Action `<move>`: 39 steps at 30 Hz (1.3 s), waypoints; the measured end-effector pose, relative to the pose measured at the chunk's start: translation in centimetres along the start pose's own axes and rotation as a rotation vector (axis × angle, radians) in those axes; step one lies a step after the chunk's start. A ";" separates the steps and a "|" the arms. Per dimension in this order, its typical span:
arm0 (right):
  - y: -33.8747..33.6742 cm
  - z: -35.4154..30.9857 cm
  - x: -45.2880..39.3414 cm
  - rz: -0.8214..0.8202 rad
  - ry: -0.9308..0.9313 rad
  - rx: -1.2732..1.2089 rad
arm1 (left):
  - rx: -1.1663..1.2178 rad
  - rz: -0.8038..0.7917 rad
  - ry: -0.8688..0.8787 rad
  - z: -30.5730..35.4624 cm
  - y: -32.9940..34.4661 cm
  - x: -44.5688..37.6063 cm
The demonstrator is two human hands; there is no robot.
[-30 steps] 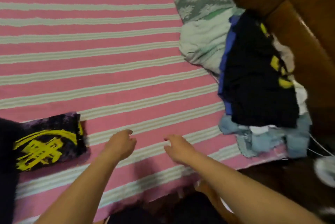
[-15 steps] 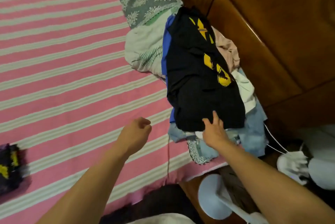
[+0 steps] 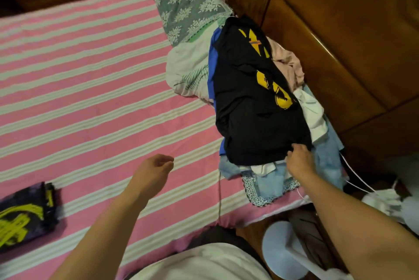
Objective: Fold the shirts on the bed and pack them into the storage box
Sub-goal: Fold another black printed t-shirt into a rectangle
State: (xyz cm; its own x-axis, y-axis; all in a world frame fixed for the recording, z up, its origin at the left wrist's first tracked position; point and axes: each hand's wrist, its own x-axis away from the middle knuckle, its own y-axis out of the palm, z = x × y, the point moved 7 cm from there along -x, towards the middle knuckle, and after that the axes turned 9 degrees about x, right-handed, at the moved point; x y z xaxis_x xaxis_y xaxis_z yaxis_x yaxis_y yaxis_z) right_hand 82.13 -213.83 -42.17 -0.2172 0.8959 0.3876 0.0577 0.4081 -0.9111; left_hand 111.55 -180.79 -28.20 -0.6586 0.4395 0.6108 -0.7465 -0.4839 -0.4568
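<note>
A heap of unfolded clothes lies along the bed's right edge, topped by a black shirt (image 3: 256,107) with yellow print. Under it show a blue garment (image 3: 212,71), pale pink cloth (image 3: 288,64) and light blue pieces (image 3: 267,180). My right hand (image 3: 299,160) pinches the near hem of the black shirt. My left hand (image 3: 156,167) hovers over the pink striped sheet (image 3: 86,89) with loosely curled fingers, holding nothing. A folded dark shirt (image 3: 25,214) with yellow print lies at the near left. No storage box is in view.
A grey floral pillow (image 3: 188,5) and a pale green cloth (image 3: 188,68) lie at the head of the bed. Wooden panels (image 3: 340,37) run along the right. A white fan base (image 3: 283,250) and white cables (image 3: 353,173) are on the floor at the lower right.
The view swung right toward the clothes heap. My right hand reached from the sheet to the black shirt's near hem and took hold of it. My left hand stayed over the sheet.
</note>
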 end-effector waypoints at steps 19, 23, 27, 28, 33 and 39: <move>-10.6 -32.8 39.8 0.010 -0.760 -0.955 | 0.134 -0.039 0.640 -4.6 -12.4 10.1; -8.7 -31.9 38.2 -0.009 -0.482 -1.070 | 0.021 -0.014 0.599 -9.4 -15.9 9.8; -8.1 -33.3 37.6 -0.074 -0.389 -1.186 | 0.270 -0.013 0.509 -12.7 -19.7 11.2; -7.9 -33.9 37.7 -0.099 -0.393 -1.195 | 0.347 0.015 0.502 -12.7 -20.8 11.6; -8.5 -36.3 37.6 -0.431 -0.452 -1.383 | 0.572 0.091 0.438 -10.6 -24.2 14.4; -10.7 -37.4 38.1 -0.385 -0.673 -0.993 | 0.231 0.263 0.675 -5.2 -27.1 17.5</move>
State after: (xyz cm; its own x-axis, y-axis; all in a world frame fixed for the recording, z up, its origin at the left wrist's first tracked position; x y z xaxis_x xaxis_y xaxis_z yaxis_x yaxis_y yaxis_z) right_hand 109.68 -177.50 -12.41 -0.8187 0.5420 0.1896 0.5228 0.8402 -0.1441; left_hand 119.78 -156.10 -8.51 -0.7829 0.6190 -0.0617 -0.5665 -0.7505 -0.3403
